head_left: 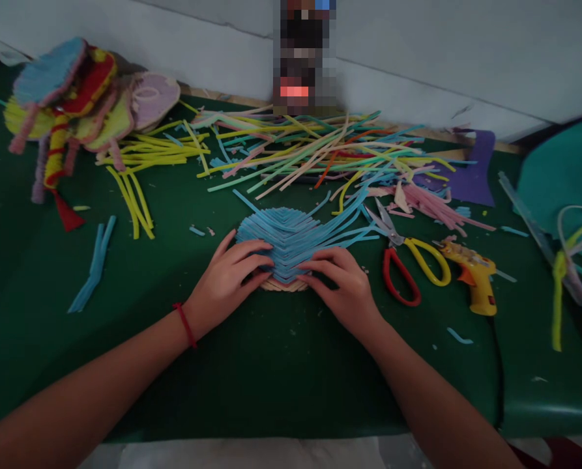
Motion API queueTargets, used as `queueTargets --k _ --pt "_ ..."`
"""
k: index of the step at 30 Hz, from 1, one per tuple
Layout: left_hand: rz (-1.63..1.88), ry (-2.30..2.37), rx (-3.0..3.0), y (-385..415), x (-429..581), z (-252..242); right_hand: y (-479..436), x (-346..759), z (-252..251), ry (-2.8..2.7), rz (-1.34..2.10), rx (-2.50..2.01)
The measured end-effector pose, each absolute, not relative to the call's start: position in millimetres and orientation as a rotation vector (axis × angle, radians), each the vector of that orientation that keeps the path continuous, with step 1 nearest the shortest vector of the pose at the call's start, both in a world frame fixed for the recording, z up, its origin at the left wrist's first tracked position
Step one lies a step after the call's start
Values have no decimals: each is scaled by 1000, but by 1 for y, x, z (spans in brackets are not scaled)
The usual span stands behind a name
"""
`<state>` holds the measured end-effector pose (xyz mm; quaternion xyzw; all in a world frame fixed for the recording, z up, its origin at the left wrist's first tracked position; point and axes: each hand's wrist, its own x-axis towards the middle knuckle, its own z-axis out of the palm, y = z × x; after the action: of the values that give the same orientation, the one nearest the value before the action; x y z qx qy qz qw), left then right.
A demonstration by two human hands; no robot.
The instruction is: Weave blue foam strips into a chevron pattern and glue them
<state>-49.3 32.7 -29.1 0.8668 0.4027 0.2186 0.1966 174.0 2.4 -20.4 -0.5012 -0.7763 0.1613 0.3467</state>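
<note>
Head: disc (285, 286) (blue strips (289, 238) atop)

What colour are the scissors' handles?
The scissors have a red handle and a yellow handle, seen in the head view.

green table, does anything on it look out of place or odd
The scissors lie open rather than closed, blades by the loose blue strips; the glue gun lies on its side, not standing. Blue scraps are scattered too; nothing looks spilled.

left hand (232, 270) — spread, palm down | right hand (348, 281) — curled, palm down
</note>
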Motion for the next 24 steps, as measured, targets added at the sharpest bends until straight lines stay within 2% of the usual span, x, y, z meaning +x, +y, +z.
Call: queueTargets --k 24 --pt "588 1192 2365 34 -51 -30 5 163 -30 -2113 436 -1327"
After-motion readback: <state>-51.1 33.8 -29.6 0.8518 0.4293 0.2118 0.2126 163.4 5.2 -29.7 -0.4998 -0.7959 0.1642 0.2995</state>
